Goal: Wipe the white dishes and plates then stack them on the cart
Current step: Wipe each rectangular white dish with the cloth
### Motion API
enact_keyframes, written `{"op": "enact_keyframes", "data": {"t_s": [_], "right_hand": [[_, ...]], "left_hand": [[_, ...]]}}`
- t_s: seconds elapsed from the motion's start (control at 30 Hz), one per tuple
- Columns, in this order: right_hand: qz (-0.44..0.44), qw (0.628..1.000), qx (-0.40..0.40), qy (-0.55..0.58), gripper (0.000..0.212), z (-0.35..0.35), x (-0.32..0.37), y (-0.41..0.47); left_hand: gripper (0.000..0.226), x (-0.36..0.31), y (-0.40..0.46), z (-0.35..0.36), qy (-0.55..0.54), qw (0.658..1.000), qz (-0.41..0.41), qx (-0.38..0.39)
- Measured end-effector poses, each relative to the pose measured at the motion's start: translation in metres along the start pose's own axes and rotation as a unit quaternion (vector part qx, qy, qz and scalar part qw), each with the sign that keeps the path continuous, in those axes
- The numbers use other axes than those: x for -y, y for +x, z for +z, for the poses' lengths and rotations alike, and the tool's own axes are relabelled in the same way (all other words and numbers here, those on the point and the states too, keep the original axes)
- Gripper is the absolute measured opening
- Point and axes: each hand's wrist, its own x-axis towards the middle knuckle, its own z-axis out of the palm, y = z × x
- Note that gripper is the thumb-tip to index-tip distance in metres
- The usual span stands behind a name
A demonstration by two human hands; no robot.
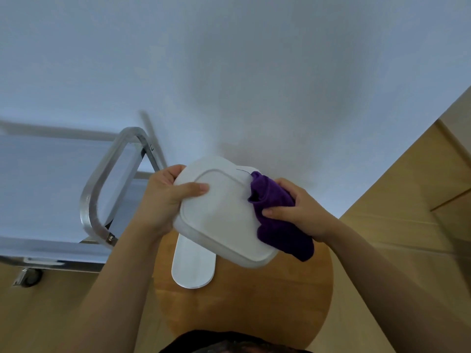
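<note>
Fingers of the left hand (165,197) curl around the left edge of the white dish (221,212), thumb pressed flat on its upturned underside. The dish is held in the air, tilted, bottom side toward the camera, above the round wooden table (280,296). The right hand (298,212) grips a bunched purple cloth (277,217), fingers curled over it and thumb pinching it from below; the cloth touches the right edge of the dish. A white oblong plate (193,266) lies flat on the table, partly hidden beneath the held dish. The metal cart (107,179) stands to the left, just beside the table; its handle loop and one caster (30,276) show, though its shelf surface appears blurred.
</note>
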Motion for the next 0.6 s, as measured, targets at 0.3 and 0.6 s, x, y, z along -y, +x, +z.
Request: {"op": "enact_keyframes", "data": {"t_s": [0.3, 0.6], "right_hand": [[0.047, 0.816, -0.43, 0.384, 0.017, 0.057, -0.019, 0.005], [0.069, 0.851, -0.394, 0.339, 0.057, 0.047, -0.007, 0.025]], "left_hand": [[0.02, 0.015, 0.001, 0.042, -0.069, 0.986, 0.024, -0.153], [0.043, 0.055, -0.028, 0.068, -0.173, 0.971, -0.119, -0.114]]}}
